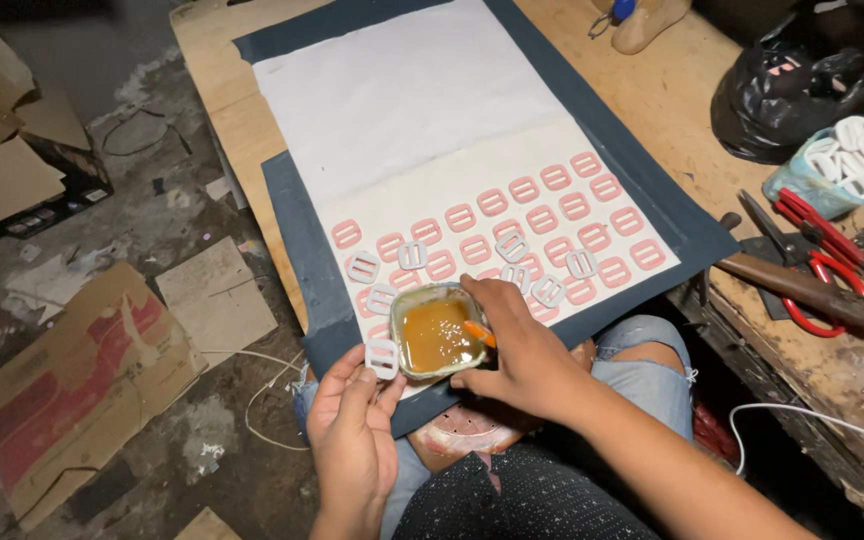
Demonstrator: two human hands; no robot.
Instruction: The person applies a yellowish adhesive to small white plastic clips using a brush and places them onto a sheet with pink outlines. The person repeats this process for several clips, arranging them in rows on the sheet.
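Note:
My left hand (352, 430) holds a white plastic buckle (382, 357) at its fingertips, just left of a small tub of amber glue (436, 333). My right hand (517, 350) grips an orange-handled brush (479, 333) whose tip dips into the glue. The tub rests on the near edge of a white sheet (422, 130) laid over a dark blue mat (652, 190). Rows of pink buckle-shaped pieces (542, 218) cover the sheet, and several white buckles (411, 255) lie on the nearest ones.
A wooden workbench (672, 90) carries a black plastic bag (782, 95), a clear bag of white buckles (847, 160), red-handled pliers (817, 250) and a hammer (802, 290). Cardboard scraps (82, 370) litter the floor at left. A white cable (812, 415) runs at right.

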